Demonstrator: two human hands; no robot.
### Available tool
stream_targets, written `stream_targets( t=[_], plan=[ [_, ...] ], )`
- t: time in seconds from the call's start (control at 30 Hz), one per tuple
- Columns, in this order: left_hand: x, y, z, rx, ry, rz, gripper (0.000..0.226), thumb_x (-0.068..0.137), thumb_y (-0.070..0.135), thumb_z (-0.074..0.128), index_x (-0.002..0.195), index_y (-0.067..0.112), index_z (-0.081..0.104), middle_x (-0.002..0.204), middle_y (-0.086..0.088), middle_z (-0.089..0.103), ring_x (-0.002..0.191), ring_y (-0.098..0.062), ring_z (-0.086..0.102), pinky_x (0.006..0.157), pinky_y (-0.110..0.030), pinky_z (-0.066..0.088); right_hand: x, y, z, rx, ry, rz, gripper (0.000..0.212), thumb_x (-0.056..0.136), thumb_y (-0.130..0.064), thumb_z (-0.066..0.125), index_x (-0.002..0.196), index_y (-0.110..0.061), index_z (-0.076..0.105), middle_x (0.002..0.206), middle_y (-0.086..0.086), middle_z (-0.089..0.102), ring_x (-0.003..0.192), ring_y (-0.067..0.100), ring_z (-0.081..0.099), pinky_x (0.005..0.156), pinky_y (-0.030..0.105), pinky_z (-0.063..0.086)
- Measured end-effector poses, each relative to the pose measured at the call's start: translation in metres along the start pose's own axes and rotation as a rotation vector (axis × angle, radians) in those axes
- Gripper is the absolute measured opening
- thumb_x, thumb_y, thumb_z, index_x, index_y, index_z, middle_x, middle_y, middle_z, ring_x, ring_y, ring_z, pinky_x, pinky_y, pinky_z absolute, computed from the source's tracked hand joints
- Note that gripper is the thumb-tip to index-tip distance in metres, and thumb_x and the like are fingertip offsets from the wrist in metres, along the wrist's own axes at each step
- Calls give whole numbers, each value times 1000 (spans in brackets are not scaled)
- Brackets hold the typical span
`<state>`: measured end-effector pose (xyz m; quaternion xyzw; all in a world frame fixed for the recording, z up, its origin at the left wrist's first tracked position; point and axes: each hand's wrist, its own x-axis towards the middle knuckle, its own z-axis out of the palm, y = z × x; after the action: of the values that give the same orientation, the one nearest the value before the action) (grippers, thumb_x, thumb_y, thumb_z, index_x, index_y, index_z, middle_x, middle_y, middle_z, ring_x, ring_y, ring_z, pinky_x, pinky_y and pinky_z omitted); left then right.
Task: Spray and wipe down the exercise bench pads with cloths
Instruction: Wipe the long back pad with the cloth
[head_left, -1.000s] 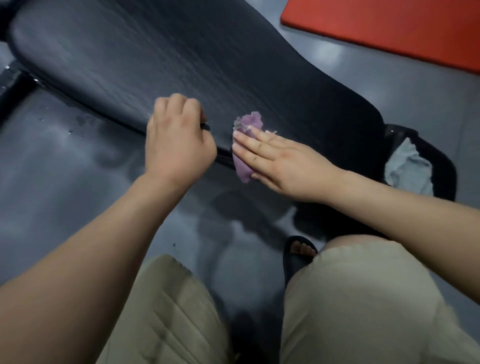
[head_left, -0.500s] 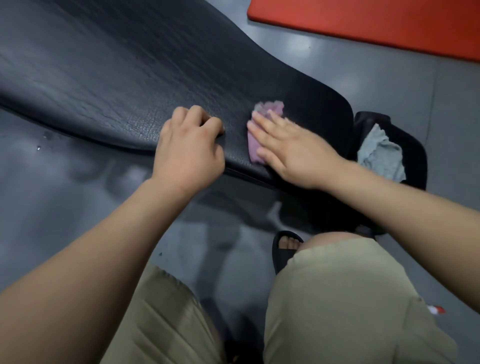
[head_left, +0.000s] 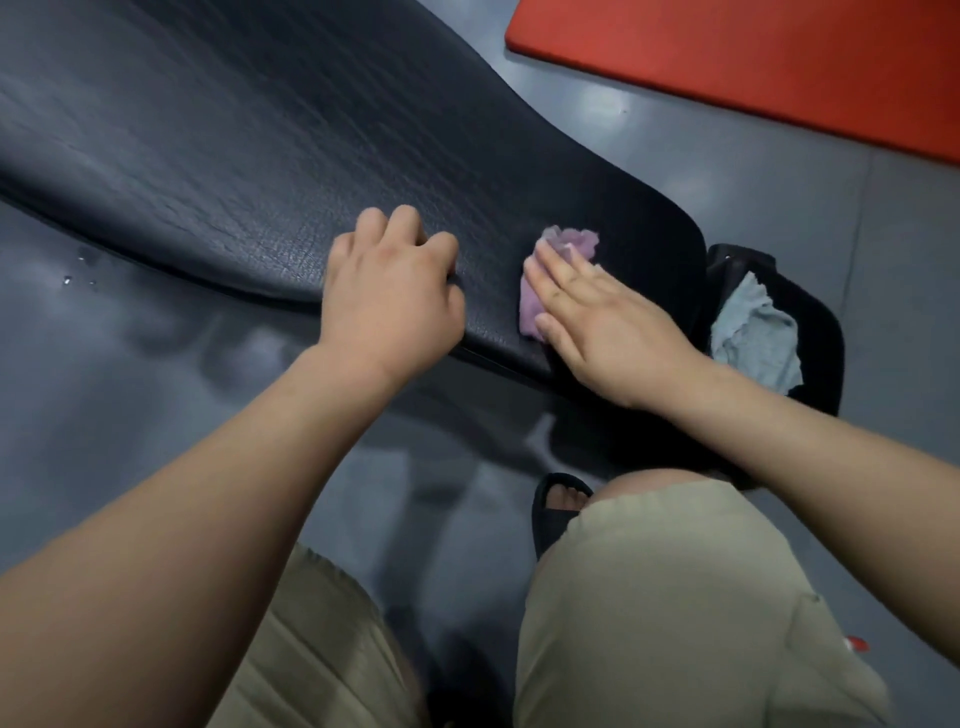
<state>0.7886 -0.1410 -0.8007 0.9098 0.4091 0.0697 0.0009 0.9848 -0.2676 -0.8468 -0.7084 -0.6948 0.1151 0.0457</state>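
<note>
Bench pad (head_left: 260, 156) being wiped at its narrow end: pressing the purple cloth (head_left: 569, 244) flat under the released right hand (head_left: 613, 332), bracing the clenched, apparently empty left hand (head_left: 389, 301) on the pad's near edge. Possibly risking the unpinched cloth bunching or sliding off that edge.

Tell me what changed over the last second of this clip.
The right hand, fingers flat, slid the purple cloth along the bench pad toward its tapered end, closer to the grey cloth. The left hand, fingers curled, shifted the same way along the pad's near edge. Nothing was picked up or let go. The grey cloth stayed where it was.
</note>
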Motion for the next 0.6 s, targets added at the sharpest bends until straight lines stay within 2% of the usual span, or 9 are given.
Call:
stream_targets(
  t=[0.2,0.4,0.47,0.5,0.57,0.6],
  plan=[
    [3,2,-4,49,-15,23,29,83,33,48,96,15,67,103,-11,54,101,-38,48,84,-47,42,92,23,-28,91,26,164,63,110,-42,24,163,-14,8,171,7,-1,157,25,0,128,44,9],
    [7,7,-7,59,-32,-26,22,89,33,56,97,16,67,106,-11,54,105,-37,47,86,-46,40,51,13,-13,66,89,134,62,108,-42,31,162,-15,16,170,9,7,157,29,5,127,46,12],
    [9,9,-8,53,-52,-28,23,89,33,54,98,16,67,107,-10,54,106,-37,47,88,-47,40,43,13,-18,39,102,116,62,105,-43,38,160,-16,28,169,9,17,156,33,13,126,48,16],
    [10,10,-10,48,-68,-31,24,89,34,54,99,17,67,108,-10,54,108,-36,46,89,-47,40,40,13,-23,23,160,107,60,103,-45,43,155,-16,38,165,10,28,153,35,21,124,48,22],
    [14,11,-13,41,-97,-40,26,90,36,52,100,18,68,109,-9,54,110,-35,46,90,-46,40,41,12,-29,46,329,116,51,98,-46,51,138,-15,57,144,10,51,134,35,43,111,46,39],
    [16,11,-14,37,-106,-44,26,91,36,51,101,19,68,110,-9,54,110,-35,45,91,-46,39,43,11,-29,75,381,127,46,97,-45,54,129,-13,61,131,10,55,123,34,48,102,43,45]
  ],
)
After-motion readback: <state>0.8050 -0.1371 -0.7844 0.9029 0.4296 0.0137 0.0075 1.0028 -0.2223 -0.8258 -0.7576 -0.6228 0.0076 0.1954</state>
